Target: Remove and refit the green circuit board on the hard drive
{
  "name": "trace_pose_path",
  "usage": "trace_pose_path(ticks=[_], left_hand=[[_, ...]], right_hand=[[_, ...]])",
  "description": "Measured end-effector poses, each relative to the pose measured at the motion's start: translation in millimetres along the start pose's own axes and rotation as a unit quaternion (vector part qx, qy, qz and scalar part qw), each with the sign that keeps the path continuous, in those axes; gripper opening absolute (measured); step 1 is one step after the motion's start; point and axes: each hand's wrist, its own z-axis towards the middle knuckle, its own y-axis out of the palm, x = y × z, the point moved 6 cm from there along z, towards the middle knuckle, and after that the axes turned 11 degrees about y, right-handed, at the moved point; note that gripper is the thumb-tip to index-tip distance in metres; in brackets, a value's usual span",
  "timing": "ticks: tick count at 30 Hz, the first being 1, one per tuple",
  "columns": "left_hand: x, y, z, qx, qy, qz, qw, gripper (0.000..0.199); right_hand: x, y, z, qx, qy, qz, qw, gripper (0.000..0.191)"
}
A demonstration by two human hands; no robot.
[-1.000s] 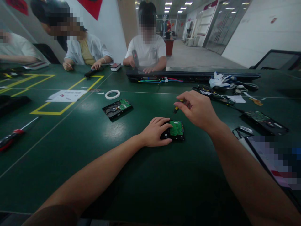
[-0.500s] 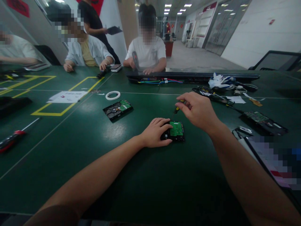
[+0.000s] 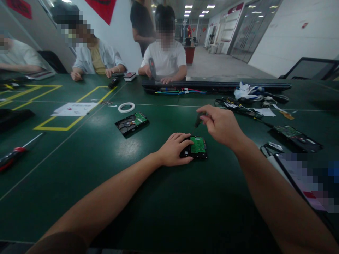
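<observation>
A hard drive (image 3: 198, 145) lies on the green table, its green circuit board facing up. My left hand (image 3: 176, 148) lies across its left part, fingers over the top and thumb along the near edge, holding it down. Between the thumb and fingers of my right hand (image 3: 218, 121) is a small dark screwdriver (image 3: 197, 121). It slants down, its thin shaft reaching the drive's far edge beside my left fingertips. Whether the tip sits in a screw is too small to tell.
A second hard drive (image 3: 132, 124) and a white tape roll (image 3: 126, 107) lie ahead on the left. Further left is a red-black screwdriver (image 3: 16, 155). On the right are another drive (image 3: 296, 137), cables and white gloves (image 3: 247, 92). Co-workers sit across the table.
The screwdriver in my right hand has turned and shifted slightly left, its handle tilting differently. My left hand stays on the drive. A standing person in the background has moved right.
</observation>
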Motion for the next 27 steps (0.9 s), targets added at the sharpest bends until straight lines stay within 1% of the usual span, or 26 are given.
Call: trace_pose_path(ticks=[8, 18, 27], left_hand=[[0.2, 0.1, 0.1, 0.001, -0.002, 0.004, 1.0, 0.064], [-0.1, 0.3, -0.5, 0.002, 0.002, 0.009, 1.0, 0.064], [0.6, -0.2, 0.0, 0.003, 0.002, 0.007, 1.0, 0.065]], right_hand=[[0.2, 2.0, -1.5, -0.013, 0.006, 0.016, 1.0, 0.033], [-5.3, -2.3, -0.8, -0.007, -0.016, 0.001, 1.0, 0.023], [-1.1, -0.4, 0.8, 0.003, -0.022, -0.005, 1.0, 0.017]])
